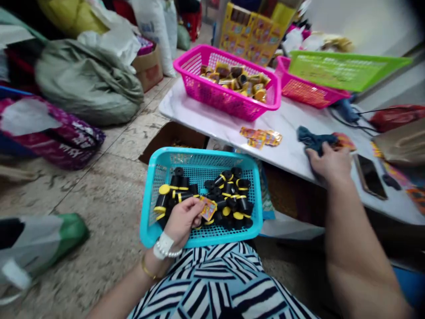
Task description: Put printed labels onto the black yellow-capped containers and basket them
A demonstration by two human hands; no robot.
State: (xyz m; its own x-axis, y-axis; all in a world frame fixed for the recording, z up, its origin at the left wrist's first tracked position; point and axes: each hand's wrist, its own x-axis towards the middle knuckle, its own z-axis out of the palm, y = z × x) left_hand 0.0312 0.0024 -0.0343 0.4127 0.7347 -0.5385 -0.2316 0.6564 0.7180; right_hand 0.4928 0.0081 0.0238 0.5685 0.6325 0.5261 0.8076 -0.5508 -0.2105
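Note:
My left hand point(186, 218) pinches a small orange printed label point(208, 208) between thumb and fingers. It is held over a turquoise plastic basket point(202, 153) on my lap. In the basket lie several black cylindrical containers point(245, 204) with yellow rims or caps, tumbled in all directions. My right hand point(330, 164) reaches out to the table, its fingers closed on a crumpled dark blue cloth point(310, 138). Its fingertips are partly hidden and slightly blurred. More orange labels point(260, 137) lie on the tabletop left of the cloth, and others show just beyond my right hand.
A pink basket point(219, 99) of wrapped yellow-brown containers stands on the white marbled table point(285, 159). Behind are another pink basket point(312, 94) and a green one point(345, 71). A phone point(370, 176) lies at right. Sacks point(89, 79) and a purple bag point(56, 133) cover the left floor.

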